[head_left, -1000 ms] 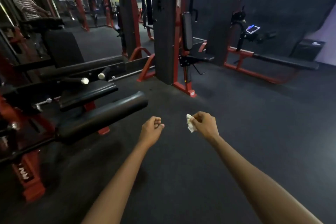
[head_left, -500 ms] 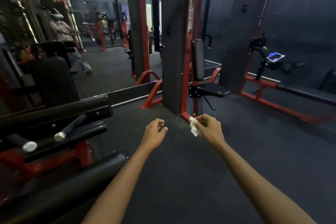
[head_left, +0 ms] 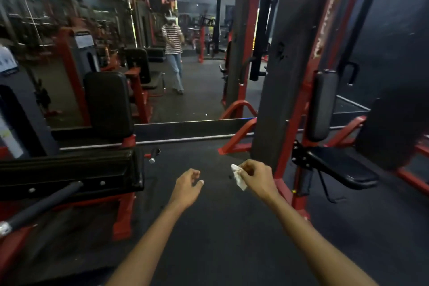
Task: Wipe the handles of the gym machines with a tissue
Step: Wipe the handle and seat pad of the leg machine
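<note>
Fingers (head_left: 249, 167) of the right hand (head_left: 256, 181) are pinching a crumpled white tissue (head_left: 239, 177), which is hanging off the hand's left side over the dark floor (head_left: 232, 227). Just left of it, the left hand (head_left: 186, 189) is hovering with fingers loosely curled, holding nothing. Beyond and right of the right hand, a red machine frame (head_left: 299, 169) is carrying a black seat (head_left: 343, 169). Far left of the left hand, a black handle (head_left: 41, 205) with a metal end is jutting from a padded machine (head_left: 69, 169).
</note>
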Demonstrator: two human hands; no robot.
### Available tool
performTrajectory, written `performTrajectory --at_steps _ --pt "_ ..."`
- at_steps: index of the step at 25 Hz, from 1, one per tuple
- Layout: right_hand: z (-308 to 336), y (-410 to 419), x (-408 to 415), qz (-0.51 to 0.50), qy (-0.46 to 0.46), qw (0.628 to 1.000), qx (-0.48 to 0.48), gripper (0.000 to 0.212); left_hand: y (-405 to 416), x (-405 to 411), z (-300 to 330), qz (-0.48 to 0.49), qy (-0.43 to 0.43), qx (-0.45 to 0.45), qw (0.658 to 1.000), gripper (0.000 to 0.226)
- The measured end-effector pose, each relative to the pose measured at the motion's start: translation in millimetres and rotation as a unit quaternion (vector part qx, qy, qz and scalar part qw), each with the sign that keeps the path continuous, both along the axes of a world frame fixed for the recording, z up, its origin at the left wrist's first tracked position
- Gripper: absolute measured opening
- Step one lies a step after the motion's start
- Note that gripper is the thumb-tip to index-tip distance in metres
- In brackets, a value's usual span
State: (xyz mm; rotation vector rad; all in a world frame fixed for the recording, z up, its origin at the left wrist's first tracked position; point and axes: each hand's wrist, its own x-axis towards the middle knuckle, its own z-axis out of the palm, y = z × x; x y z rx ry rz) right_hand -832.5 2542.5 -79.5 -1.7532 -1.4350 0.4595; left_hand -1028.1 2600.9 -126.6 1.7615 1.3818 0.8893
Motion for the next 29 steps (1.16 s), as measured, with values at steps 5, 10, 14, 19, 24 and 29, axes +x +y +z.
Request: performTrajectory --at_steps 5,10,14,19,24,29 --pt "-2 124 32 0.049 -0.006 0.999 -0.002 0.013 113 27 -7 0.064 -0.025 -0.004 0.998 0.023" --pt "0 247 66 0.106 -0.044 0.993 -0.008 0.019 221 45 -26 0.146 -0.058 -0.044 0.987 0.019" --pt "-21 352 66 0.126 -0.051 0.99 -0.036 0.01 286 39 -46 0.173 -0.045 -0.064 0.982 0.021" --pt "-55 509 10 0.248 -0.016 0.968 -0.046 0.008 395 0 -73 0.282 -0.036 -0.07 0.956 0.026" --pt "-78 644 -61 0.36 -0.047 0.926 -0.102 0.01 461 -51 -92 0.395 -0.04 -0.096 0.913 0.028" --pt "-105 723 -190 0.495 -0.033 0.856 -0.142 0.02 506 -136 -117 0.491 -0.021 -0.115 0.863 0.031"
